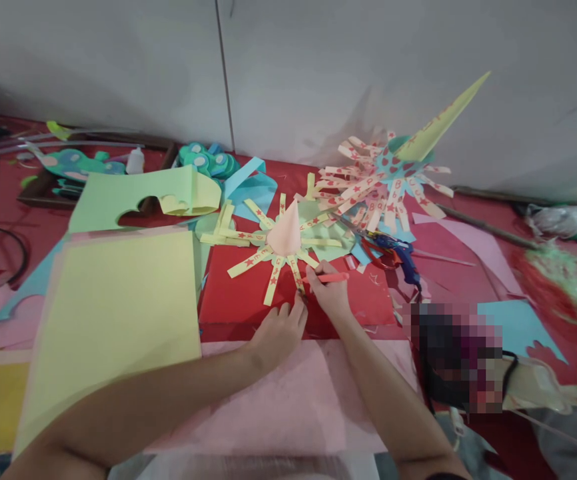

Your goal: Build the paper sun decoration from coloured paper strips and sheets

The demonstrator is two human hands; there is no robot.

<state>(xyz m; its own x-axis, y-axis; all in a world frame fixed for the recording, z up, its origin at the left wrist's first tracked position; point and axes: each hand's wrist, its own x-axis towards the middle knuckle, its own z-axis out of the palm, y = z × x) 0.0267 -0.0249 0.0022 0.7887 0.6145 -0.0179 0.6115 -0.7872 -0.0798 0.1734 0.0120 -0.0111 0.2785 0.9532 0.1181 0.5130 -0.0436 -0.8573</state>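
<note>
While your right hand (329, 283) grips a coral marker (331, 277) between thumb and fingers, its tip is at a lettered yellow strip (296, 270) over the red board (238, 300). Your left hand (279, 331) crosses the board's near edge, fingers bent, tips at the strip's outer end; whether they pinch it or only press it, I cannot tell. That strip belongs to a paper piece with a pink cone (285, 232) at its middle, point up, over the board's far part; strips fan out around it, several bearing red letters and stars. Behind the board, to its right: a second fringed piece with a tall yellow cone (438, 123), leaning right. By the board's far right corner, a blue glue gun (405, 259). Left of the board, pale yellow sheets (128, 293). In front of it, under your forearms, a pink sheet (293, 393).
</note>
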